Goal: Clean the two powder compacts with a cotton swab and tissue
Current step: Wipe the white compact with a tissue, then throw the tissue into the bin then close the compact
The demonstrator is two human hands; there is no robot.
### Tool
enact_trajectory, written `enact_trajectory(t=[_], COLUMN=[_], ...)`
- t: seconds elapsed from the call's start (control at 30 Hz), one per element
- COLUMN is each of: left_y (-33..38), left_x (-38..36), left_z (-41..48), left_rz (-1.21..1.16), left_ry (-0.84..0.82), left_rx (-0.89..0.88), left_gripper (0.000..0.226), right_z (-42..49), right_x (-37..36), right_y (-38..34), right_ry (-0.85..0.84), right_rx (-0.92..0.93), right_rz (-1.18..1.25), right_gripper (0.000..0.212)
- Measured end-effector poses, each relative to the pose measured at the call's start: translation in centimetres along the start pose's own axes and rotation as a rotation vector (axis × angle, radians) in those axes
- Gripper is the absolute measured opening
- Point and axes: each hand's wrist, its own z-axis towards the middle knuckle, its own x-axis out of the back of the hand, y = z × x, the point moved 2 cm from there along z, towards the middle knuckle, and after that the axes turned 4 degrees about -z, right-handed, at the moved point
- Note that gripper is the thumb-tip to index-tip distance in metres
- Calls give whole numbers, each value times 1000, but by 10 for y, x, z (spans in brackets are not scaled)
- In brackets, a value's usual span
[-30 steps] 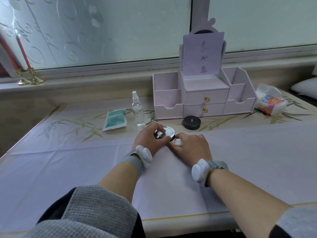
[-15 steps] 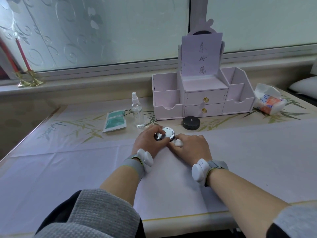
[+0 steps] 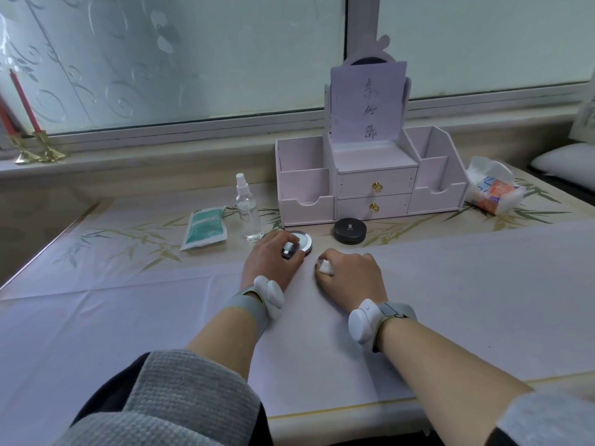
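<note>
Rightward and back from the silver compact has gone the right hand, leaving a gap between them. At frame centre the left hand curls round that compact and hides its near half. The right hand's curled fingers pinch a mostly hidden tissue wad. The black compact lies shut just above, apart from both hands.

Soft, cool daylight comes through the frosted window behind the bench; shadows are faint. Wide-angle bending curves the edges; detail is slightly soft.
</note>
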Motion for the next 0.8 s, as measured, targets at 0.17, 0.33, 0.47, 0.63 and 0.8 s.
enact_trajectory(t=[0.17,0.33,0.47,0.63,0.8], left_y=[1,4,10,33,75], left_x=[-5,-11,-6,-7,-26], left_z=[9,10,-1,-23,-41], left_rz=[9,29,21,-176,-334], left_ry=[-5,22,88,102,-13], left_rx=[30,28,5,-14,-21], left_gripper=[21,21,21,19,24], right_z=[3,3,8,10,7], right_x=[-2,-1,1,10,34], right_y=[0,1,10,17,14], right_ry=[11,36,-54,-48,24], right_rx=[-7,-7,-187,-342,-511], right_rz=[20,20,259,604,858], right_gripper=[24,22,25,25,38])
